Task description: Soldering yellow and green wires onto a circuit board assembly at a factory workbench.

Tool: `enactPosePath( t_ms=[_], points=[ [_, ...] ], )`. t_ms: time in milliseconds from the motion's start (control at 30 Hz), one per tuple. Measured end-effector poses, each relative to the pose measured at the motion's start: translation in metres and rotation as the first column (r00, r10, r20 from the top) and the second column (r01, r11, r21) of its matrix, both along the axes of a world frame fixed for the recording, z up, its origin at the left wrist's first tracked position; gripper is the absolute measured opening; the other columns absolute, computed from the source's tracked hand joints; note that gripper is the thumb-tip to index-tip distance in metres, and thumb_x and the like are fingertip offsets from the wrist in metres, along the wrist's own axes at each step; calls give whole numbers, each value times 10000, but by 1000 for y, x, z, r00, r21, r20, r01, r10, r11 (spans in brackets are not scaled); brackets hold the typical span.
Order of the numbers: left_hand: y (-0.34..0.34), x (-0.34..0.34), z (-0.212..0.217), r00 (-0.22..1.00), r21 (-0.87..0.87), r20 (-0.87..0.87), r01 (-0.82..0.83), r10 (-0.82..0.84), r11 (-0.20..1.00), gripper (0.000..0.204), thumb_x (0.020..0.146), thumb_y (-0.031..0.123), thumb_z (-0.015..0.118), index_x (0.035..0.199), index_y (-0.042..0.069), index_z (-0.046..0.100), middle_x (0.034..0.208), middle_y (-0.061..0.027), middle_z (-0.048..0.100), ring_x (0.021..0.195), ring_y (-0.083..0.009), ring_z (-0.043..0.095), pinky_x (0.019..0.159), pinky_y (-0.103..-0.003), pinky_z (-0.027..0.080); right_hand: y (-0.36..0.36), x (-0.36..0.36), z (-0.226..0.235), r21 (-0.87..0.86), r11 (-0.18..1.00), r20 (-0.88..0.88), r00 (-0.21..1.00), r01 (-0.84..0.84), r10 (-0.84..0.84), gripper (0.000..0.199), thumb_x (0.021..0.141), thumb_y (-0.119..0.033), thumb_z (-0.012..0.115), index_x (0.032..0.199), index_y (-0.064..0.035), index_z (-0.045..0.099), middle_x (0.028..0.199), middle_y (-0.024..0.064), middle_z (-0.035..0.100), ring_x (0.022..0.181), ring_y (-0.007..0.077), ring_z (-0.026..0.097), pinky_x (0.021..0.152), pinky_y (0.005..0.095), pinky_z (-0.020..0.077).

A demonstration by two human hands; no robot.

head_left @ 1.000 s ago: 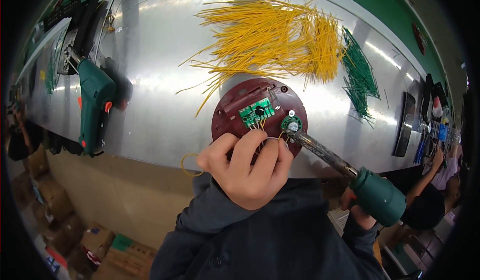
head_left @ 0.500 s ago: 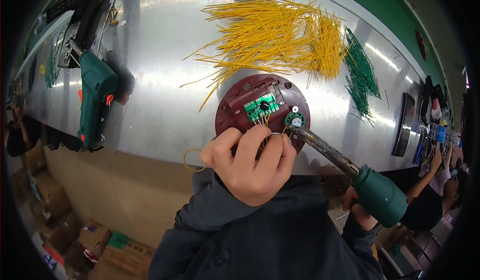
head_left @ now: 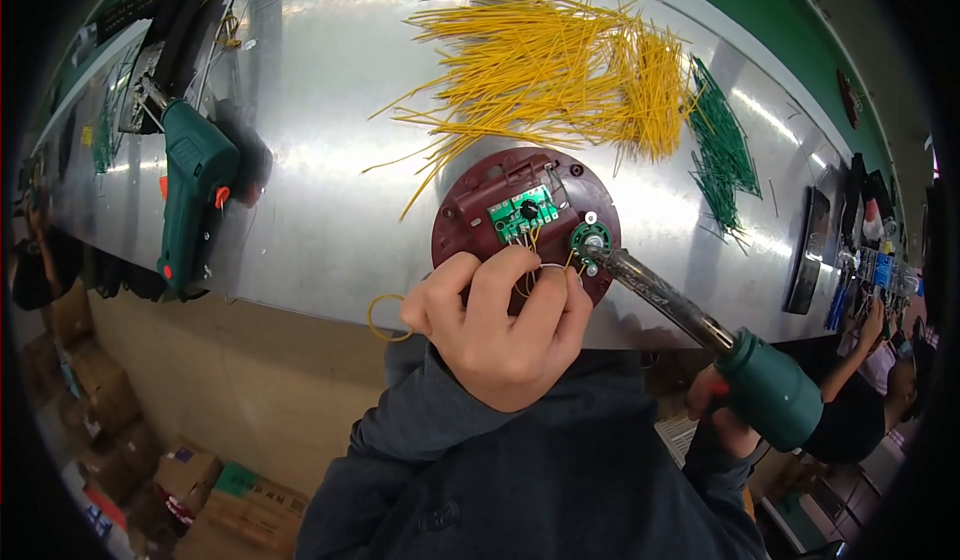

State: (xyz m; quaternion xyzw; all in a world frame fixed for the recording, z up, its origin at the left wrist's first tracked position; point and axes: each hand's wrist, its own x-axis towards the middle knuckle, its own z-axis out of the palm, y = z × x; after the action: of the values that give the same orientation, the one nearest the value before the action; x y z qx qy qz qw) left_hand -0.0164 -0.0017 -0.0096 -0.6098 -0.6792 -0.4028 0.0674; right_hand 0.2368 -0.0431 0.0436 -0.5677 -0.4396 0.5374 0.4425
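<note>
A round maroon plastic housing [head_left: 470, 182] lies at the front edge of the metal bench. It bears a green circuit board [head_left: 516, 222] and a small round green-rimmed part [head_left: 578, 234], with thin yellow and white wires between them. My left hand [head_left: 505, 335] is closed over the housing's near edge, fingertips pinching the thin wires; a yellow wire loop [head_left: 388, 334] sticks out beside it. My right hand [head_left: 728, 425], partly hidden, grips a green soldering iron [head_left: 770, 390]. The iron's dark barrel points left, its tip at the round part; I cannot tell whether they touch.
Many cut yellow wires [head_left: 560, 70] lie spread beyond the housing, with a bundle of green wires [head_left: 722, 140] to their right. Another green gun-shaped tool [head_left: 195, 175] rests at the left. Cardboard boxes [head_left: 245, 515] stand below the bench. A co-worker [head_left: 865, 400] sits far right.
The soldering iron and my right hand have shifted slightly right, drawing the tip a little across the round part. My left hand stays in place on the wires.
</note>
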Motion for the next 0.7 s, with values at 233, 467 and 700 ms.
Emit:
enactPosePath(
  t_ms=[233,467,700],
  points=[
    [-1,0,1,1000,-32,-4,8,-8,999,188,580,146,759,740,190,670,893,52,579,893,-202,490,798,-363,267,9,-3,10,-134,970,372,897,-203,239,76,733,-118,650,691,-85,595,616,-28,581,551,134,542,546,242,388],
    [-1,0,2,1000,-44,4,3,-3,999,192,579,141,759,742,194,675,898,56,573,898,-204,490,796,-368,261,22,-25,17,-147,980,198,967,-135,163,260,868,-176,606,653,-32,584,543,34,562,433,148,528,415,252,397],
    [0,1,3,1000,-51,8,-3,3,999,194,571,137,759,736,195,672,883,51,568,902,-213,489,799,-368,265,25,-18,15,-35,954,314,903,-297,292,274,873,-195,593,680,-1,593,530,62,563,432,141,525,410,256,391]
  ],
)
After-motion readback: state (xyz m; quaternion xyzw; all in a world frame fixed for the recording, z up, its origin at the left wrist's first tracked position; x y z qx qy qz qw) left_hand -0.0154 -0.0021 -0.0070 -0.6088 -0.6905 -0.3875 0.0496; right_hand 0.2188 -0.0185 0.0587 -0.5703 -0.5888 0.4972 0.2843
